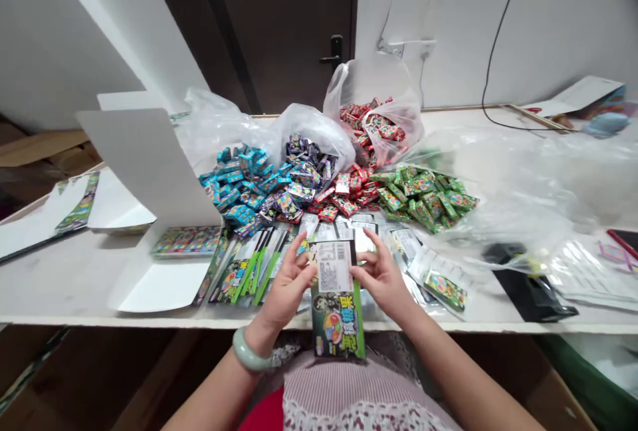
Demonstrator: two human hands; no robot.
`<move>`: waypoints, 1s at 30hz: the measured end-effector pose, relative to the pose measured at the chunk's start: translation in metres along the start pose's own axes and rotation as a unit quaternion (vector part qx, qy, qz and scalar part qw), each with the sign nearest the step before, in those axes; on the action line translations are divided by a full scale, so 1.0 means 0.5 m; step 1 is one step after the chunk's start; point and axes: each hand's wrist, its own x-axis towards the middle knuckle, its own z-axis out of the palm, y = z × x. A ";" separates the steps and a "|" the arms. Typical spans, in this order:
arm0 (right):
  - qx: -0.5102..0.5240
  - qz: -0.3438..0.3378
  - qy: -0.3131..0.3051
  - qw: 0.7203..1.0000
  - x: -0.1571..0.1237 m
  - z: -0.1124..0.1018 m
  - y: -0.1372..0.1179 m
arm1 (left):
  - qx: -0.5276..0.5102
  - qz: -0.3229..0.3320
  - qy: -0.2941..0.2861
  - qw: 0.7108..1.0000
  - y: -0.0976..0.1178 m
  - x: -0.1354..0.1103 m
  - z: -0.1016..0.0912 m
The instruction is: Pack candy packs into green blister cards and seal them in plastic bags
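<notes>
My left hand (288, 286) and my right hand (379, 277) both pinch the top of a narrow green printed packet (337, 315) with a white label, held upright over the table's front edge. Fingers of both hands curl around its upper corners. Just beyond lie several similar flat packets (252, 265) spread on the table (74, 278). Further back sit piles of small wrapped candies: blue (239, 182), purple (302, 182), red (349, 192) and green (423, 195).
A clear plastic bag of red candies (376, 119) stands at the back. A folded white cardboard display box (149, 172) lies open at left. Crumpled clear plastic (523, 185) and a black object (528, 285) lie at right. A black cable (498, 39) hangs down the wall.
</notes>
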 end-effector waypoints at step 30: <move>-0.189 0.021 -0.050 0.980 0.045 0.045 -0.049 | 0.215 0.043 0.003 0.976 0.040 0.036 -0.043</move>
